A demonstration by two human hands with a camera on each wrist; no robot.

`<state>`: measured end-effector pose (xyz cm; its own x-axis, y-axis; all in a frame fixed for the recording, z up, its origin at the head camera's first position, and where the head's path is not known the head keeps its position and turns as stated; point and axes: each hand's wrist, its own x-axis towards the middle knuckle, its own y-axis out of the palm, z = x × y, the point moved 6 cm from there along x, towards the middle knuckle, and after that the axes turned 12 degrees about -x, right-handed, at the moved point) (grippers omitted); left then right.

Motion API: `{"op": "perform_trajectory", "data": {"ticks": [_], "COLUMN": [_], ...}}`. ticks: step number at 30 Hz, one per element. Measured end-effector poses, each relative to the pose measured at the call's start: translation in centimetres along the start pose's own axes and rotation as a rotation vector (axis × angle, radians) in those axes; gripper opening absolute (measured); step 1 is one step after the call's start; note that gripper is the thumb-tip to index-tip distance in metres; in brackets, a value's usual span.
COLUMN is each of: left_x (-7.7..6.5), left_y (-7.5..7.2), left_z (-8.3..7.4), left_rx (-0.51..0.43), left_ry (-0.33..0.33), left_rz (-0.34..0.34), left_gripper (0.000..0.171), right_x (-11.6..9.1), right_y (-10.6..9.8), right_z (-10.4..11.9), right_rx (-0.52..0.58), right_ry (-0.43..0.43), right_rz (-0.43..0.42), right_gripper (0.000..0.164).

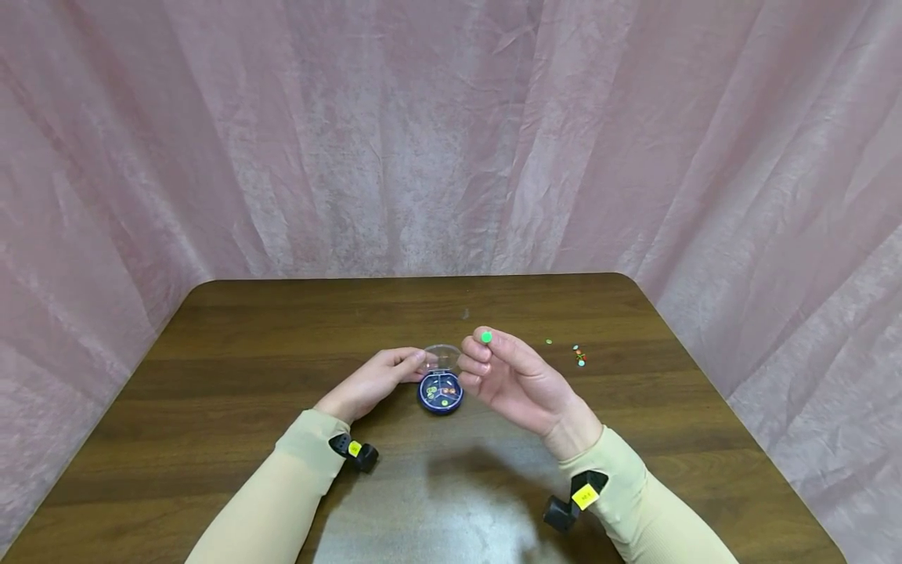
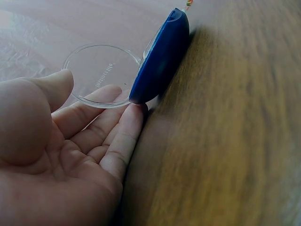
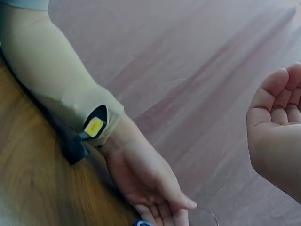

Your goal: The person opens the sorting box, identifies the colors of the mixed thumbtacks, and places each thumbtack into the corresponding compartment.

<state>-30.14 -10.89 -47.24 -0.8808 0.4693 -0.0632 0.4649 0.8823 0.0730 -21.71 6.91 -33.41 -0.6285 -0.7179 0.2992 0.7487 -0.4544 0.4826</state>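
A small round blue case (image 1: 441,394) lies on the table with its clear lid (image 1: 443,358) raised. Dividers split it into compartments that hold several small coloured discs. My left hand (image 1: 384,380) is at the case's left side, its thumb and fingers about the lid's edge; in the left wrist view the fingers lie behind the clear lid (image 2: 101,75) and touch the blue base (image 2: 162,56). Raised above the table right of the case, my right hand (image 1: 517,380) pinches a bright green disc (image 1: 486,337) at its fingertips. The right wrist view shows curled fingers but no disc.
On the brown wooden table (image 1: 317,313), a little pile of coloured discs (image 1: 580,357) lies to the right, with a single green disc (image 1: 549,341) nearby. A pink curtain (image 1: 423,141) hangs behind the table. Each sleeve bears a black wrist camera.
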Motion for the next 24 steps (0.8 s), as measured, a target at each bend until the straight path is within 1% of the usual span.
{"op": "perform_trajectory", "data": {"ticks": [2, 4, 5, 7, 10, 11, 12, 14, 15, 17, 19, 21, 24], "left_x": [0.0, 0.1, 0.1, 0.1, 0.0, 0.0, 0.0, 0.0, 0.0, 0.0, 0.0, 0.0, 0.0], "left_y": [0.0, 0.1, 0.1, 0.1, 0.0, 0.0, -0.1, -0.1, -0.1, -0.1, -0.1, -0.1, 0.1], "left_z": [-0.1, -0.1, -0.1, -0.2, -0.3, -0.3, -0.3, -0.3, -0.3, -0.3, -0.2, -0.2, -0.2], "left_rx": [-0.003, -0.008, -0.009, -0.008, -0.004, -0.002, -0.001, -0.002, -0.002, -0.005, -0.009, -0.011, -0.015], "left_ry": [0.002, 0.005, 0.004, 0.006, 0.002, 0.001, 0.002, 0.000, -0.002, -0.002, -0.003, -0.005, 0.005], "left_rz": [0.004, 0.008, 0.010, 0.017, 0.017, 0.019, 0.020, 0.022, 0.023, 0.026, 0.025, 0.021, 0.028], "left_gripper": [0.047, 0.047, 0.046, 0.047, 0.047, 0.048, 0.048, 0.050, 0.050, 0.051, 0.051, 0.049, 0.047], "right_x": [0.0, -0.1, -0.2, -0.3, -0.4, -0.4, -0.3, 0.0, 0.1, 0.5, 0.8, 1.2, 1.6], "right_y": [-0.5, -1.3, -1.9, -3.0, -4.2, -4.4, -4.6, -4.8, -5.0, -5.1, -5.1, -5.0, -4.9], "right_z": [-0.2, -0.6, -0.8, -1.3, -2.1, -2.3, -2.5, -2.9, -3.1, -3.7, -4.2, -4.8, -5.4], "right_rx": [-0.057, -0.199, -0.311, -0.607, -1.138, -1.316, -1.469, -1.721, -1.821, -1.974, -2.082, -2.157, -2.230], "right_ry": [0.019, 0.055, 0.081, 0.152, 0.239, 0.251, 0.251, 0.219, 0.200, 0.158, 0.114, 0.079, 0.037], "right_rz": [-0.032, -0.089, -0.127, -0.193, -0.234, -0.237, -0.236, -0.235, -0.231, -0.208, -0.168, -0.130, -0.105], "right_gripper": [0.018, 0.017, 0.015, 0.014, 0.015, 0.014, 0.012, 0.008, 0.006, 0.004, 0.004, 0.005, 0.006]}}
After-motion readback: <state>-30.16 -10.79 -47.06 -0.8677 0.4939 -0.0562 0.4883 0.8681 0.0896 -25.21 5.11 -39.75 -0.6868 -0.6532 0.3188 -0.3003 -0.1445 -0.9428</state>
